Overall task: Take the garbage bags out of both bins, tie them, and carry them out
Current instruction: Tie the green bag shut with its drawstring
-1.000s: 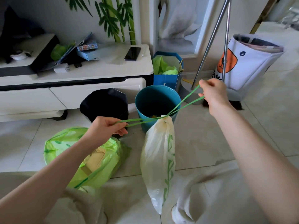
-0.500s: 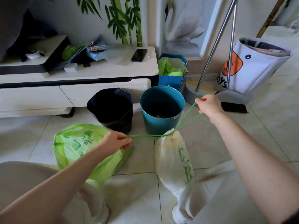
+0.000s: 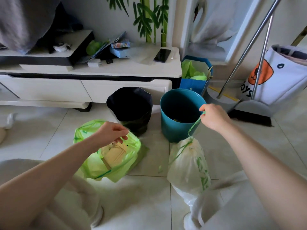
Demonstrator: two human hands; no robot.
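A white garbage bag [image 3: 187,165] with green print rests on the floor tiles, its mouth drawn shut. My right hand [image 3: 213,117] pinches its green drawstring [image 3: 193,126] above the bag. My left hand [image 3: 110,132] hovers over an open bright green garbage bag [image 3: 99,163] that holds a cardboard piece; its fingers are curled and hold nothing I can see. Behind stand a black bin [image 3: 131,108] and a teal bin [image 3: 179,113], which holds a few scraps at the bottom.
A white TV cabinet [image 3: 93,83] runs along the back with a phone [image 3: 162,54] on top. A blue paper bag [image 3: 195,75], a broom and dustpan [image 3: 252,107] and a white toy bag [image 3: 279,75] stand at the right. My knees fill the foreground.
My left hand has let go of the drawstring and moved over the green bag. The white bag has come down onto the floor, and my right hand has dropped lower.
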